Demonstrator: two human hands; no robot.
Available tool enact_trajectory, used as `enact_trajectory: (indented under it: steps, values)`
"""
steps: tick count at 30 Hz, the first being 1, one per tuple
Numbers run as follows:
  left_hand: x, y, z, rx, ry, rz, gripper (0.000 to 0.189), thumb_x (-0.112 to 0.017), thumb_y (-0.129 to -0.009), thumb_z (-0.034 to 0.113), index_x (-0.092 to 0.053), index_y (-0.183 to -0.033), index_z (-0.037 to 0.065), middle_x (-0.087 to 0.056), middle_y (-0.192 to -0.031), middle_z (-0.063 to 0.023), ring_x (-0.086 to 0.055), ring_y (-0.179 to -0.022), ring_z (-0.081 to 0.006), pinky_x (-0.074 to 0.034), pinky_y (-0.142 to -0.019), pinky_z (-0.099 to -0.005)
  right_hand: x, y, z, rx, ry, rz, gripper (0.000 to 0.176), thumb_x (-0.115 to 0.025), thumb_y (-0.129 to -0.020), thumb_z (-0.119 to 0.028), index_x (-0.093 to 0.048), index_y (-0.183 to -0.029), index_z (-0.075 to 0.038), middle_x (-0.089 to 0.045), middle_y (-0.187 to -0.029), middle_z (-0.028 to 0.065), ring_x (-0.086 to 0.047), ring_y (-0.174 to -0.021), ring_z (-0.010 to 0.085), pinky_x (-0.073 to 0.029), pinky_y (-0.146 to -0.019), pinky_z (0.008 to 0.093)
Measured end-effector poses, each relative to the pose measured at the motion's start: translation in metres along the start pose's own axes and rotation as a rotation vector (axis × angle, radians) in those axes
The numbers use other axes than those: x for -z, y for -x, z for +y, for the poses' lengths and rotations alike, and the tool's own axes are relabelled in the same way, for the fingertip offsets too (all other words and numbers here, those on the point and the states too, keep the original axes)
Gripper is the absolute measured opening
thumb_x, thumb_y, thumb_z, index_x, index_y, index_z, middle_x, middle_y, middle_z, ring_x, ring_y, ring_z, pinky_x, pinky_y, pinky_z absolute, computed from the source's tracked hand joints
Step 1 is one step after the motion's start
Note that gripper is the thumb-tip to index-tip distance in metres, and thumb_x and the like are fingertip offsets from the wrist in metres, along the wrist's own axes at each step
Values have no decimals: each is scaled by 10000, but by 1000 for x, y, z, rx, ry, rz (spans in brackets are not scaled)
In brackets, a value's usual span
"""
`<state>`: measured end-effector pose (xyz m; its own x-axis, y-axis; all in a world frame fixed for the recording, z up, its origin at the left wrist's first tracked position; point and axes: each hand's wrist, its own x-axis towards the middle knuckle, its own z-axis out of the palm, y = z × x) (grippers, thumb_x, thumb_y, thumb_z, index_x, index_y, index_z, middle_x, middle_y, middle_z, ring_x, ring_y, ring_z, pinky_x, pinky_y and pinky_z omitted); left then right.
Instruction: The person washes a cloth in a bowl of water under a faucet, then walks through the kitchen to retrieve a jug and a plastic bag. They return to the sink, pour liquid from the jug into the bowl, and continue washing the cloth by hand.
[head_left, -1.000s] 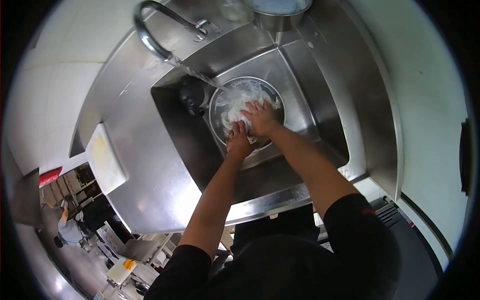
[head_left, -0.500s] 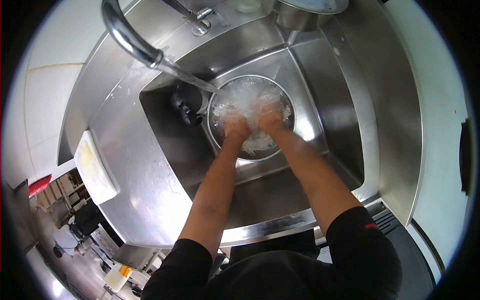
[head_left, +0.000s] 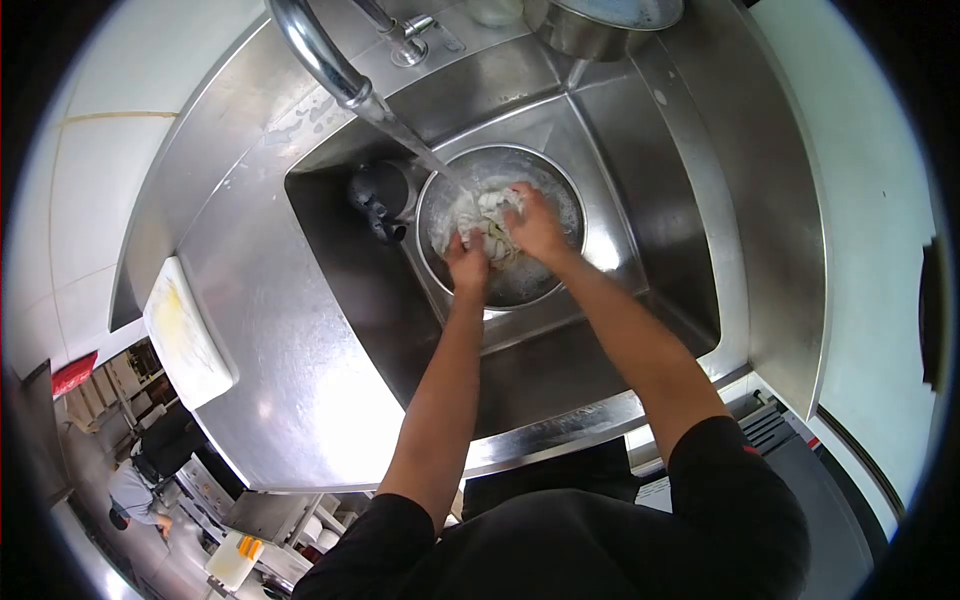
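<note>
A round metal bowl (head_left: 577, 220) of sudsy water stands in the sink (head_left: 560, 385). In it lies a crumpled white cloth (head_left: 495, 210), wet and yellowish in places. My left hand (head_left: 467, 262) grips the near left side of the cloth, its fingertips partly hidden in the folds. From the right, my right hand (head_left: 537, 225) has its fingers curled over the cloth's upper right part. Water pours from the faucet (head_left: 350, 88) into the bowl beside the cloth.
A dark object (head_left: 375, 200) sits in the sink's left corner. Behind the sink stands a metal pot (head_left: 600, 35). A white cutting board (head_left: 185, 335) lies on the left counter (head_left: 290, 370). Another person (head_left: 135, 490) bends down at the far lower left.
Both hands, earlier blurred and sunk in churning water, now show at the surface with the cloth between them. The splashing has calmed. The other person's arm now reaches downward.
</note>
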<state>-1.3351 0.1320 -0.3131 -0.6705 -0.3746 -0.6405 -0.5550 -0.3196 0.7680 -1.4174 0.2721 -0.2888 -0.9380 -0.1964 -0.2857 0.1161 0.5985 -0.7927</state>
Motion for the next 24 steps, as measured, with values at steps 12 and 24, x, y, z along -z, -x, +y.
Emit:
enact_trajectory:
  steps: [12, 24]
  values:
    - [-6, -79, -28, -102, -1791, -400, 471, -564, -917, 316, -581, -1359, 152, -577, -1379, -106, -542, -1276, -316, -419, -1069, -450, -79, -28, 67, 11, 21, -172, 395, -525, -922, -252, -623, -1248, -51, -632, -1212, 263, -583, -1188, 397, -474, -979, 496]
    - [14, -18, 59, 252, 55, -160, 513, -490, -1002, 414, -461, -1430, 131, -513, -1409, -132, -557, -1190, -338, -488, -955, -511, 24, -20, -58, 208, -112, -339, 343, -564, -949, -333, -678, -1175, -101, -682, -1072, 212, -648, -1065, 351, -517, -908, 456]
